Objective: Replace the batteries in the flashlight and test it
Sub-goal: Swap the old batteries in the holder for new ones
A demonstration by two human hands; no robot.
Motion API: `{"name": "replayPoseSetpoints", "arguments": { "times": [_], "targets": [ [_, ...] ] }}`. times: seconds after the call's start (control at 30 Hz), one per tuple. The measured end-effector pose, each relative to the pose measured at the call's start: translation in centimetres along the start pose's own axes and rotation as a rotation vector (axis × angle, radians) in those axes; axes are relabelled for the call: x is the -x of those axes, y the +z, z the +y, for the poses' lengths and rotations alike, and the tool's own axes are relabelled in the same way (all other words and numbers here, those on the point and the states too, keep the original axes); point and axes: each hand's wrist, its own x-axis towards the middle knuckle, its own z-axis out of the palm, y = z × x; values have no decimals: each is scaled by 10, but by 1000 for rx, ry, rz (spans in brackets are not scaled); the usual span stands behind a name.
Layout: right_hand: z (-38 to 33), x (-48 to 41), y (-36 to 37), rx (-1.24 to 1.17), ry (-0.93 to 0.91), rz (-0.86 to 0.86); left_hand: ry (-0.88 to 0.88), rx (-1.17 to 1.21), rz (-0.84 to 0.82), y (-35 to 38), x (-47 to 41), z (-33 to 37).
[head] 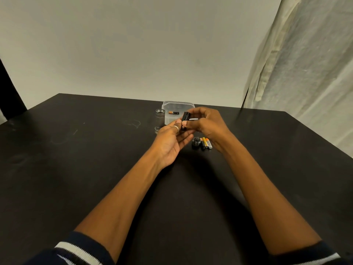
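Head view, one moment. Both bare forearms reach forward over the matte black table (91,153).

- Right hand (207,122): fingers curled tight, pinching the upper part of a small black oblong battery holder (186,116), which is tilted and held above the table.
- Left hand (172,142): palm up, fingers bent narrow, thumb and fingertips closed on the holder's lower end. We note a pale ring (175,128) on one digit. A copper-tinted tip shows at that lower end; we cannot tell what it is.
- Silver metal flashlight tube (159,119): stands upright on the table with its open mouth up, just left of the hands and apart from them.
- Clear plastic rectangular tub (169,107): behind the hands, just beside the tube on its right. One copper-and-black battery (173,112) lies on its side inside.
- Black round end cap (196,144): sits on the table under the right wrist, with its small spring pointing up.
- Three small orange-and-grey batteries (206,143): lie side by side, right next to the cap on its right.

Surroundings: plain off-white wall (133,54) behind the table, pale draped curtain (305,77) at right. Dark sleeves with a white stripe (76,247) are pushed up past the elbows.
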Motion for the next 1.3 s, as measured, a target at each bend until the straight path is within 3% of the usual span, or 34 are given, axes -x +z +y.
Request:
{"name": "replayPoseSetpoints", "arguments": {
  "times": [0.3,0.57,0.73,1.0,1.3],
  "targets": [
    [2,-4,2,5,-32,41,9,-38,16,3,2,-1],
    [-10,-30,9,536,-210,113,-34,-3,111,6,-1,-1],
    [-27,-78,24,781,-288,-40,-80,27,144,8,-3,-1],
    [-16,-145,48,1127,-189,-278,-140,31,169,7,-10,-1],
    [9,-167,57,1243,-156,-317,-141,39,178,10,-9,1]
  ]
}}
